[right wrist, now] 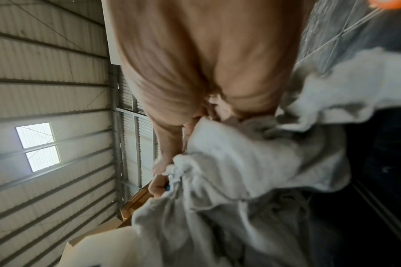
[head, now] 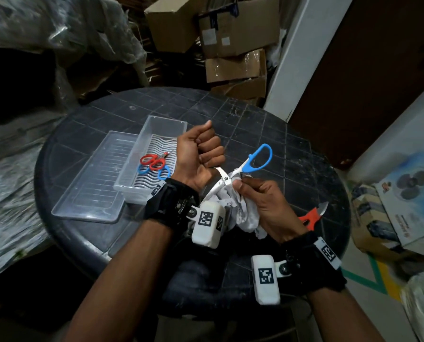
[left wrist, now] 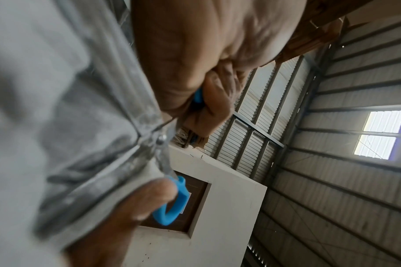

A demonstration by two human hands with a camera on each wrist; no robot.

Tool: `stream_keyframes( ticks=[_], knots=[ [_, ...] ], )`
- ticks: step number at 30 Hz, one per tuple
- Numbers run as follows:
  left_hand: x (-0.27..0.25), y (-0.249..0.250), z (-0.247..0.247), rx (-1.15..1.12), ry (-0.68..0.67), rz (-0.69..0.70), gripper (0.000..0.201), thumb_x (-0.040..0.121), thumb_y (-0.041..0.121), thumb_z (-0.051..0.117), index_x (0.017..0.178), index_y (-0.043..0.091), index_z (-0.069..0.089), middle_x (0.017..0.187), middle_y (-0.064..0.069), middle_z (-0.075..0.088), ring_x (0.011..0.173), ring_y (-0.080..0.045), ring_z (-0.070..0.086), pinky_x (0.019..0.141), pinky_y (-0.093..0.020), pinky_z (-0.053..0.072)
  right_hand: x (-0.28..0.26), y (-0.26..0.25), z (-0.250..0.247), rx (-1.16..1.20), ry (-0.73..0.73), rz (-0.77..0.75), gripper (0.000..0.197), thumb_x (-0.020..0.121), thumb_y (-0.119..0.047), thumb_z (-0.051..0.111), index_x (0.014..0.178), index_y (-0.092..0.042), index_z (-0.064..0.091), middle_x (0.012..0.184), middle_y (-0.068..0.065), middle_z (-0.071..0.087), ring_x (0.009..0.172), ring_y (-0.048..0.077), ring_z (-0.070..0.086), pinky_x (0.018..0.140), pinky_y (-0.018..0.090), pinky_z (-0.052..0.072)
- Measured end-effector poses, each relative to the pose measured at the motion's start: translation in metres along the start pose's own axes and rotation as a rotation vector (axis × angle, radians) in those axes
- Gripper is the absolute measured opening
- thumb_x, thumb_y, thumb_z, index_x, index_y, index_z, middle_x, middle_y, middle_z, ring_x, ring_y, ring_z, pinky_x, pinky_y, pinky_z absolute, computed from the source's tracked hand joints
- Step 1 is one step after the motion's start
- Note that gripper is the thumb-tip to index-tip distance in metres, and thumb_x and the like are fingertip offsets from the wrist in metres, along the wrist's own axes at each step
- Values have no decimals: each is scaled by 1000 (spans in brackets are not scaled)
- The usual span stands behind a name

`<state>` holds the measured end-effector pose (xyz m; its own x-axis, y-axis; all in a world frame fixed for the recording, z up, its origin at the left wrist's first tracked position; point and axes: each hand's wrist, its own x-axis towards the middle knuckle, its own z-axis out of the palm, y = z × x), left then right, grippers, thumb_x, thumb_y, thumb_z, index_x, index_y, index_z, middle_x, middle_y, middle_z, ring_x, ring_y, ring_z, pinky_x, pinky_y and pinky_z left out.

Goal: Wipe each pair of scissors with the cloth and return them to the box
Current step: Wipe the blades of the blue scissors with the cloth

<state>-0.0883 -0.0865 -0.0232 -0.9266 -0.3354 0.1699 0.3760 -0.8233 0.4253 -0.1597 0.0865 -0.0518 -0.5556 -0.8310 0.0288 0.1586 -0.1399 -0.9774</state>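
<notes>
My left hand [head: 206,154] is fisted round one handle of the blue-handled scissors [head: 257,159], which stand spread apart above the table; the other blue loop [left wrist: 172,204] sticks out to the right. My right hand [head: 257,198] holds the white cloth [head: 240,211] bunched against the blades near the pivot [head: 227,178]. In the right wrist view the cloth [right wrist: 252,180] fills the lower frame. The clear plastic box [head: 166,127] sits left of my hands. Inside it lie red-handled scissors [head: 154,161] and a blue-handled pair [head: 144,170].
The box's clear lid [head: 92,183] lies flat left of the box on the dark round table [head: 255,114]. An orange-handled cutter [head: 312,218] lies at the table's right edge. Cardboard boxes [head: 233,40] are stacked behind; a printed carton [head: 403,201] stands on the floor at right.
</notes>
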Motion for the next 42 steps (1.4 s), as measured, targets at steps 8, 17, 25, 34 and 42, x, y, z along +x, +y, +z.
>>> stream_keyframes(
  ticks=[8,17,25,34,42],
  knots=[
    [-2,1,1,33,1,11,48,105,24,39,61,28,20,48,9,13,34,-5,14,31,-17,16,-1,-2,-5,-154,5,-22,31,89,-22,73,96,8,76,95,26,76,82,27,74,76,29,60],
    [-3,7,1,18,70,59,49,105,23,38,59,28,19,47,9,10,37,-7,8,31,-18,13,-4,-9,9,-358,48,-154,13,88,-6,78,90,6,80,85,18,78,75,21,68,72,27,56],
    [-1,10,-10,-100,99,217,54,105,22,40,52,24,29,42,9,21,32,-5,19,31,-19,16,-35,-12,-22,-464,-22,-158,27,88,-15,80,62,-11,76,62,7,67,68,8,57,71,26,47],
    [1,-2,6,-276,285,552,54,107,36,40,55,23,32,46,8,20,36,-9,18,40,-23,22,-11,13,-31,-634,226,-248,22,95,-22,74,79,-8,78,94,13,63,97,18,61,87,23,45],
    [-15,12,35,-216,328,716,60,106,58,32,58,22,30,49,4,19,43,-13,20,48,-27,27,-5,-13,0,-760,548,-527,21,67,-21,97,71,-31,78,103,-9,60,98,-2,60,78,16,52]
  ],
)
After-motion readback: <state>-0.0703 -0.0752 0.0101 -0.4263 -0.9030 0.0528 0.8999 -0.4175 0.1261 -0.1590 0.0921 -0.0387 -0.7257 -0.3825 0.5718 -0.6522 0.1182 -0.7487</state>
